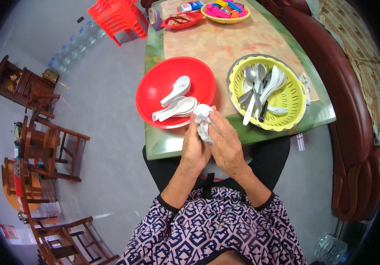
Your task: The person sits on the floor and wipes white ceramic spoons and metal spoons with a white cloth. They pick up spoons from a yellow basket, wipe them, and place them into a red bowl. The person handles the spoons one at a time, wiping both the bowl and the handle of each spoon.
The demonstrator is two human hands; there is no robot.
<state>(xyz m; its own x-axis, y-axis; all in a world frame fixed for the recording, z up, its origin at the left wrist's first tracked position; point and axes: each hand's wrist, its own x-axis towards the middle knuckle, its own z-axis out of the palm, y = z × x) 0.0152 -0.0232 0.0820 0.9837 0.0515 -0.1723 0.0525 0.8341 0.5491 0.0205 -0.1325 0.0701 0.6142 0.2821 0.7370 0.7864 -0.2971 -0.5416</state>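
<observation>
Just over the desk's (172,148) near edge, toward its near left corner, the left hand (195,148) and the right hand (226,145) meet, both curled closely around a crumpled white tissue (204,131) and a white spoon (203,109) whose rounded end shows above it. Beside them, along the left edge, a wide red bowl (154,81) carries more white spoons (179,107), stacked in two groups with their handles toward the left. Near the right edge, a yellow slotted basket (292,106) sits within a grey bowl (231,78) and holds metal and white spoons (260,88) in a loose heap. At the far end stand a red dish (182,26) of packets and a yellow bowl (225,20) of coloured blocks (230,9).
</observation>
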